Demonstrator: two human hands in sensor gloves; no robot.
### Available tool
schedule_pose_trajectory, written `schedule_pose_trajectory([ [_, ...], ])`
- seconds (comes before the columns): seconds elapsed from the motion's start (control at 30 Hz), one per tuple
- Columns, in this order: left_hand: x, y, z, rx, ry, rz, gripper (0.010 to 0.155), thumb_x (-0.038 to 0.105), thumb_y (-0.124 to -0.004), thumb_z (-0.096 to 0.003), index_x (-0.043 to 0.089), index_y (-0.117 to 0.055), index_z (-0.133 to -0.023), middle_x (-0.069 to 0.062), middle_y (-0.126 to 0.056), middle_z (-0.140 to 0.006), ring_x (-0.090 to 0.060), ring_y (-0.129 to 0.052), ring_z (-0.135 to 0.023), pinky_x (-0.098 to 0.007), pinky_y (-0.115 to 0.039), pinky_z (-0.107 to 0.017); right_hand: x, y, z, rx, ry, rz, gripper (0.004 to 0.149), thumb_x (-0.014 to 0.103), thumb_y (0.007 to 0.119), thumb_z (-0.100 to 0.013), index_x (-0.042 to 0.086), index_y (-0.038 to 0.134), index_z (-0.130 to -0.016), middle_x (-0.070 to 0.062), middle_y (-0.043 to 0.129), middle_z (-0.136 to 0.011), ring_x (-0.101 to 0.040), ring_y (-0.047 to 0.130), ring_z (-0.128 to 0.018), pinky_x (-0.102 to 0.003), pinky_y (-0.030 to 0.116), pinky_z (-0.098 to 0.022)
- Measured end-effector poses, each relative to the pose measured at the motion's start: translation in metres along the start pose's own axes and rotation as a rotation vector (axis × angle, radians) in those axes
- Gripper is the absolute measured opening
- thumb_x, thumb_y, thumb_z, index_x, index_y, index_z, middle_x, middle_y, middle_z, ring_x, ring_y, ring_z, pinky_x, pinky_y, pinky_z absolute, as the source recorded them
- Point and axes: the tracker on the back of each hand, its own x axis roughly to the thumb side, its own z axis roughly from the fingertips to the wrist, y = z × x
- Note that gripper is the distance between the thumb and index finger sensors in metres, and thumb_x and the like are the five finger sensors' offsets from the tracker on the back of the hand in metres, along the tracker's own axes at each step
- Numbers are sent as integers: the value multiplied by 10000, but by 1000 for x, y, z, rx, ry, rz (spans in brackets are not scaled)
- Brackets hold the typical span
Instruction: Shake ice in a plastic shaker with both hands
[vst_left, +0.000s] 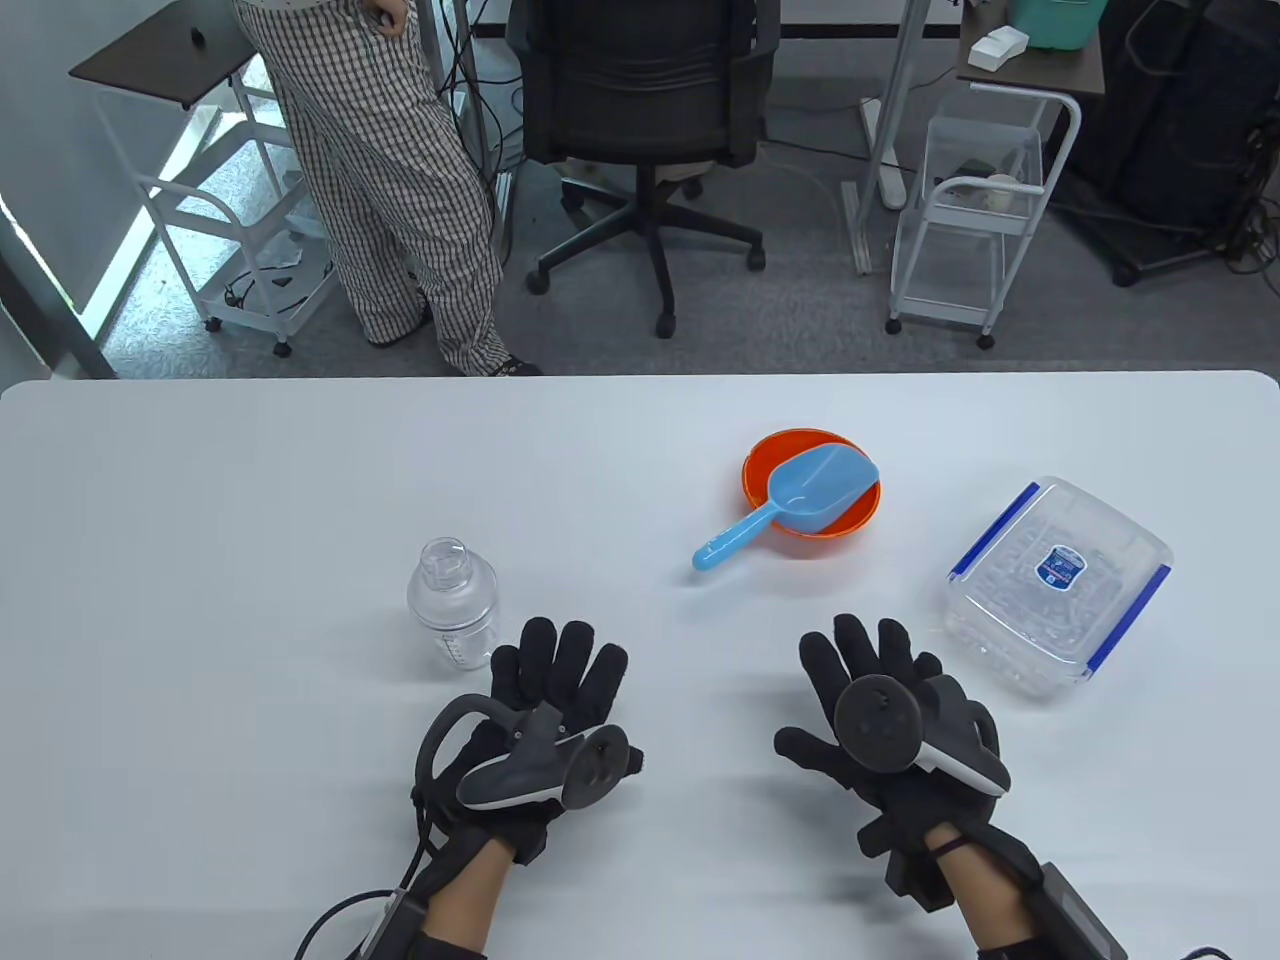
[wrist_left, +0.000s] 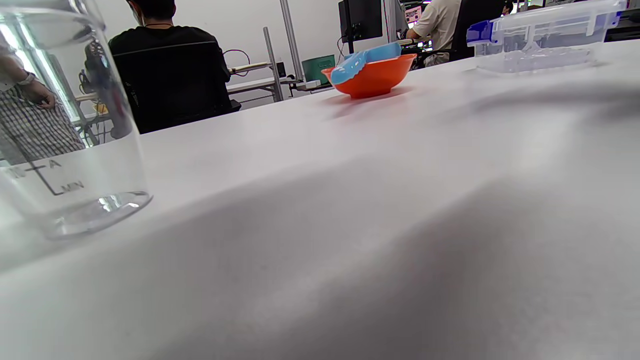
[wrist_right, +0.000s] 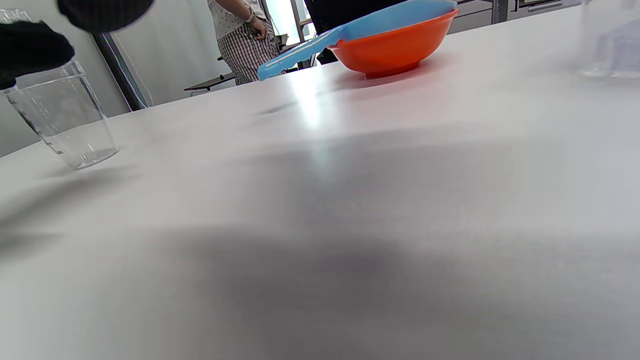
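Both your hands lie flat on the counter (vst_left: 250, 480), fingers spread, grasping nothing. Left hand (vst_left: 545, 715) sits just beside the clear plastic shaker (vst_left: 453, 602), which stands upright, lid on. Right hand (vst_left: 890, 720) rests near the ice box (vst_left: 1058, 585). Blue scoop (vst_left: 790, 505) lies in orange bowl (vst_left: 850, 515).

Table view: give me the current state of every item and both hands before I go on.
plastic shaker: upright on the table, lid on, looks empty, untouched.
ice container: lid on, blue latches down, ice inside.
blue scoop: head resting in the bowl, handle sticking out over the rim.
orange bowl: upright, holding only the scoop.
left hand: fingers spread, holding nothing.
right hand: fingers spread, holding nothing.
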Motion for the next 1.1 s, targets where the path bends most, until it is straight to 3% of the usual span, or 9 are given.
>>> schedule_pose_trajectory([
  [0.13, -22, 20, 4, 149, 139, -84, 929, 706, -337, -613, 99, 152, -1119, -313, 84, -1197, -649, -47, -1045, -731, -262, -750, 0, 2, -1, 15, -2, 2, 903, 608, 557, -539, 101, 102, -1133, -267, 5, -1156, -625, 9, -949, -794, 137, -598],
  [0.23, -64, 36, 10, 417, 383, 49, 986, 701, -371, -615, 43, 221, -1050, -346, 108, -1161, -670, -46, -1015, -741, -249, -729, 1, 2, -2, 19, -6, -3, 903, 605, 558, -540, 100, 102, -1132, -267, 5, -1155, -624, 8, -949, -793, 135, -598],
  [0.3, -91, 37, 11, 505, 508, 204, 1025, 706, -398, -611, 3, 216, -1034, -376, 71, -1154, -692, -72, -1006, -746, -278, -718, 1, 2, -2, 19, -8, -2, 901, 605, 559, -540, 101, 105, -1133, -267, 8, -1157, -625, 10, -949, -793, 136, -598],
  [0.47, -138, 7, -4, 371, 636, 648, 1011, 714, -462, -607, 20, 66, -1119, -415, 47, -1138, -737, -93, -967, -760, -301, -697, 0, 1, -2, 14, -12, -9, 900, 604, 560, -541, 101, 107, -1134, -269, 14, -1157, -625, 12, -951, -792, 138, -599],
  [0.57, -144, -3, -10, 404, 661, 774, 928, 705, -513, -608, 136, 28, -1103, -402, -80, -1177, -731, -217, -997, -748, -381, -703, -1, 1, -2, 12, -11, -13, 900, 604, 561, -541, 100, 108, -1134, -270, 17, -1159, -625, 16, -952, -792, 139, -599],
  [0.67, -143, -2, -12, 438, 714, 741, 848, 593, -637, -615, 178, -72, -1091, -271, -354, -1203, -633, -508, -1029, -702, -561, -698, -1, 1, -2, 14, -10, -18, 899, 602, 562, -541, 100, 110, -1134, -270, 19, -1160, -626, 18, -952, -793, 141, -599],
  [0.73, -144, 0, -12, 423, 694, 687, 828, 591, -623, -625, 163, -78, -1079, -271, -397, -1182, -603, -604, -999, -663, -692, -646, 0, 1, -2, 18, -11, -18, 897, 602, 561, -542, 100, 112, -1134, -271, 21, -1160, -627, 20, -952, -792, 142, -600],
  [1.0, -137, 3, 3, 577, 703, 696, 711, 511, -719, -608, 230, -261, -1073, -263, -535, -1146, -614, -698, -945, -644, -718, -615, 1, -1, 0, 13, -34, -22, 893, 599, 563, -542, 100, 119, -1135, -272, 31, -1162, -629, 38, -955, -793, 158, -604],
  [1.1, -129, 7, 12, 648, 641, 742, 710, 511, -724, -606, 229, -270, -1073, -269, -544, -1140, -612, -706, -939, -640, -722, -611, 3, -1, 0, 11, -52, -22, 894, 601, 565, -541, 102, 121, -1136, -270, 33, -1164, -628, 33, -956, -792, 156, -606],
])
